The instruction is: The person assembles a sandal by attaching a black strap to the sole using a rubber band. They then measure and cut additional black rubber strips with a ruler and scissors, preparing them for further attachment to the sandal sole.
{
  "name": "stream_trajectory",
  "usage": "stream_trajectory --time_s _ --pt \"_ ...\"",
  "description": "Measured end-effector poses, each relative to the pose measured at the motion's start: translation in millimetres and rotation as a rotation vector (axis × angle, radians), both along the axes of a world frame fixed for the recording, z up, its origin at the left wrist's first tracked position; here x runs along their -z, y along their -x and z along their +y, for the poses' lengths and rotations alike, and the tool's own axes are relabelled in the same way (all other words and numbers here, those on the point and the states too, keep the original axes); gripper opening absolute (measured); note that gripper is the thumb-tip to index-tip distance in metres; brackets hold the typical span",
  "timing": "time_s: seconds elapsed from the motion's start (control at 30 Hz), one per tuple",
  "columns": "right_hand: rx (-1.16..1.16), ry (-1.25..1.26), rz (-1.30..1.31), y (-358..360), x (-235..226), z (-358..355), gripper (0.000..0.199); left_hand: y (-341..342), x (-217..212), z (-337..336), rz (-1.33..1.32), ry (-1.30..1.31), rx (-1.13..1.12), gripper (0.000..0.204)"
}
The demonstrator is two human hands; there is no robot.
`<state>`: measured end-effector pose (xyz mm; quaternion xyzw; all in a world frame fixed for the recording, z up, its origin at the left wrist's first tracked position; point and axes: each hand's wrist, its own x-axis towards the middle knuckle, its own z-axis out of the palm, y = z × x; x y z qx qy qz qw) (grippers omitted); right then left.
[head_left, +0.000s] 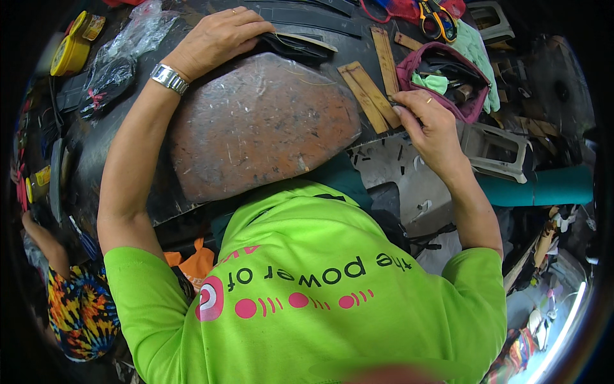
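Cluttered bench (211,13): black strips (300,43) under left hand (217,38).

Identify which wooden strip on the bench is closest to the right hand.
The lower strip of the angled pair: its near end meets the right hand fingertips. The single strip lies farther up.

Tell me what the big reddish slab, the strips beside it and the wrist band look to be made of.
Reddish slab: looks like stone or hard rubber, matte, covered in scratches and dark stains. Strips: probably wood, tan and flat with worn marks. Wrist band above the left hand: metal, silvery, shiny links.
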<state>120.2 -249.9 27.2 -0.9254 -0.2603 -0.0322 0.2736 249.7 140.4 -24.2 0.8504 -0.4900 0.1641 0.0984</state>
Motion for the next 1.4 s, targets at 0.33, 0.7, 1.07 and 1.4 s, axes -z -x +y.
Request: stream_trajectory --time_s 0.33,0.7,1.07,1.4 --pt "-0.005 -0.012 0.022 0 1 2 0.018 24 -30 21 0.278 0.154 -0.192 0.034" --pt "-0.090 -0.076 0.023 0 -3 17 0.017 153 -45 29 0.105 0.134 -0.269 0.046" --pt "-0.357 -0.174 0.041 -8 -8 95 0.020 195 -39 36 0.277 0.337 -0.464 0.050" --pt "-0.477 -0.146 -0.016 -6 5 146 0.034 225 -29 21 0.196 0.370 -0.528 0.027"
